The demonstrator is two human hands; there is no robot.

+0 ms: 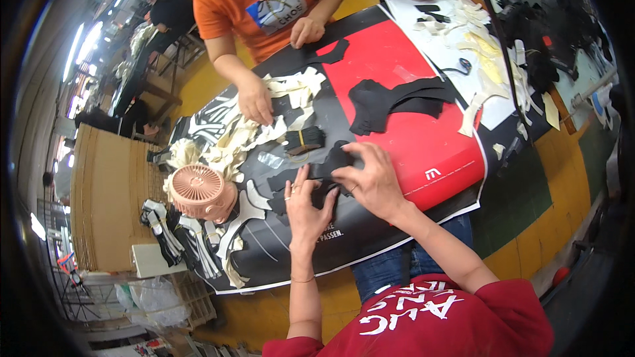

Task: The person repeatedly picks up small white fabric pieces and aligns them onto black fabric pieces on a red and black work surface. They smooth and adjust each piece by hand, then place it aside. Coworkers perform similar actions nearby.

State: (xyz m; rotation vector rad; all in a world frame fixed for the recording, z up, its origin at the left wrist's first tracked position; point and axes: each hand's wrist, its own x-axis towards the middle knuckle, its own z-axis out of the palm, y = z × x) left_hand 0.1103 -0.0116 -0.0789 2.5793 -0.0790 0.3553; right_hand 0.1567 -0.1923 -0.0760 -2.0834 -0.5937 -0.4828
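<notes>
A: Start with the big stuff. What's under everything?

B: A table [529, 225] with a yellow top, covered by a large printed sheet [410, 152] in black, red and white. On the red part lies a heap of black cut pieces [397, 102], well apart from the wearer's hands. Nearer the left edge sits a small pink fan [198, 192] among pale cream offcuts [231, 142].

A: And the hands themselves?

B: Both work one black fabric piece [324, 173], which lies on the black part of the sheet, just beside the red edge. The right hand [370, 182] arches over it from the right, fingers curled down and pinching its upper edge. The left hand [305, 208] rests flat on its lower part, fingers spread narrow, a ring showing.

A: Which way does the piece run?

B: Its long axis goes roughly left to right, passing under both hands; the right hand covers more of it. A small bound bundle of dark strips [304, 140] sits just above it.

A: Anyone else?

B: A person in an orange shirt opposite, one hand [254, 100] on the cream offcuts
</notes>
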